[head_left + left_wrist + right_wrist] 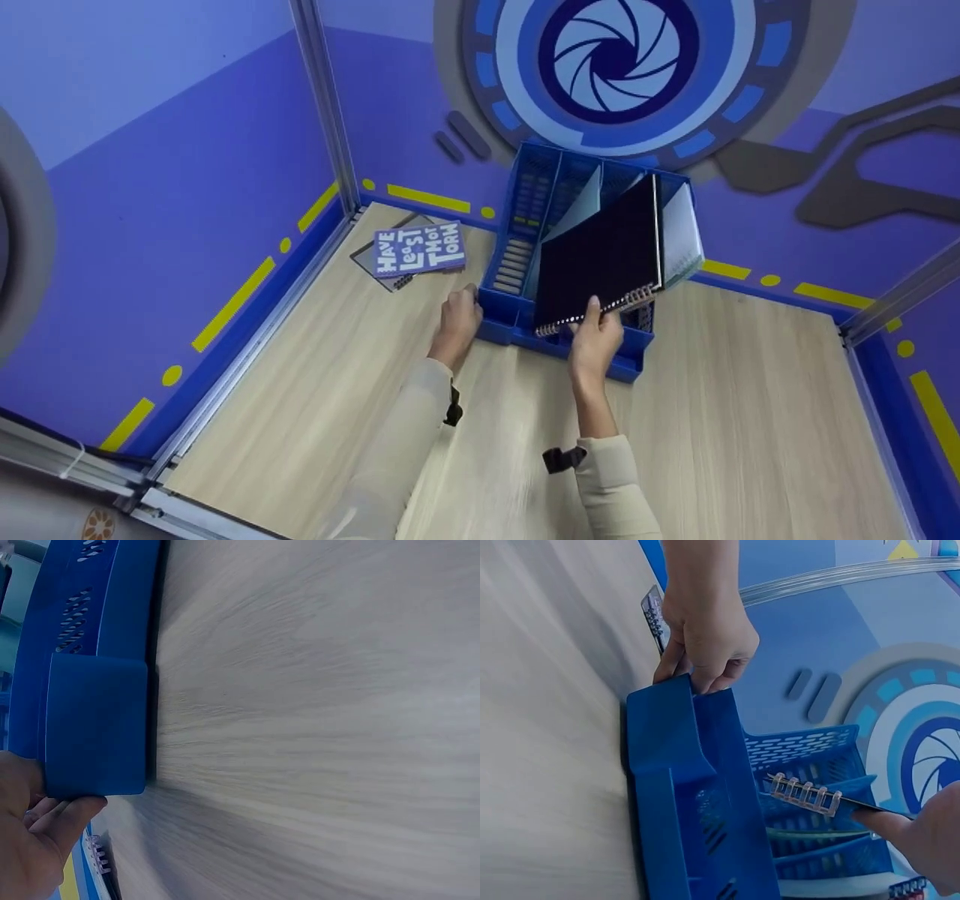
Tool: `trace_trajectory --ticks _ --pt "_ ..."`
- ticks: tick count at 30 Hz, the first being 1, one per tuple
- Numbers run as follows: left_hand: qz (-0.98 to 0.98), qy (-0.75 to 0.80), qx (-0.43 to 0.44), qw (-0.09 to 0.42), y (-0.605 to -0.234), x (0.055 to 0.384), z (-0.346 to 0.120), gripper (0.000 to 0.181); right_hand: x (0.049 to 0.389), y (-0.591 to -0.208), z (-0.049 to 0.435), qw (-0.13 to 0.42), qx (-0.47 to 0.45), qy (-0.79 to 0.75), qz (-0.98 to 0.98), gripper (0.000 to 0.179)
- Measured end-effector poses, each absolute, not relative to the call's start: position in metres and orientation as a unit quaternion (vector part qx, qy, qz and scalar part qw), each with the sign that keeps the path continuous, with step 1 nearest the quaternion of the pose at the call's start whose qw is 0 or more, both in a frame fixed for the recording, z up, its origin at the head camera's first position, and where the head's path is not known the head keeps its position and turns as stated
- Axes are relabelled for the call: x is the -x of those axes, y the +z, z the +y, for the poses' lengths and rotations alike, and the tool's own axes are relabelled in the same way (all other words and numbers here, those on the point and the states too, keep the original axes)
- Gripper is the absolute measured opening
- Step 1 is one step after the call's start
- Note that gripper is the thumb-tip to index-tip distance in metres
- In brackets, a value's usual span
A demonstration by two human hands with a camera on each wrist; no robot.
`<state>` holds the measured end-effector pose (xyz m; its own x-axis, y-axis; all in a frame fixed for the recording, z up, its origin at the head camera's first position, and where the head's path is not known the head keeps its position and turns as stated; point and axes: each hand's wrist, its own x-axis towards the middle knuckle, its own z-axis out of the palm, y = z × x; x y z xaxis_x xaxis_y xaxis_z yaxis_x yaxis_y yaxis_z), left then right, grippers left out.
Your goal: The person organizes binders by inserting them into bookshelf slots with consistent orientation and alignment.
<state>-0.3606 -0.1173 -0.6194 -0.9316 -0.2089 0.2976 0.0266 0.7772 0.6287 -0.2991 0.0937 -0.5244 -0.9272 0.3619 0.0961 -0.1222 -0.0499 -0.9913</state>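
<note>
Notebook (600, 244) pinched by its bound edge in the right hand (596, 346) slants across the rack (496, 330) just beyond, whose corner the left hand (457, 316) grips, apparently mid-filing, so next it likely needs straightening and sliding in.

Organizer (496, 331), stacked books (420, 251) on wooden tabletop (750, 390)

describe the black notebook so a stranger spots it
On the pale wooden table stands a blue plastic file organizer. There, the person's right hand grips a black spiral notebook. Its black cover sets it apart from the pale rectangular folder beside it.
</note>
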Motion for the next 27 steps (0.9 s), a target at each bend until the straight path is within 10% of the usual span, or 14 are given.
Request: trace_trajectory --ticks 27 --pt "-0.929 -0.324 -0.065 0.169 -0.621 0.361 -0.116 0.007 0.359 -0.537 0.058 0.276 0.138 0.639 -0.705 0.035"
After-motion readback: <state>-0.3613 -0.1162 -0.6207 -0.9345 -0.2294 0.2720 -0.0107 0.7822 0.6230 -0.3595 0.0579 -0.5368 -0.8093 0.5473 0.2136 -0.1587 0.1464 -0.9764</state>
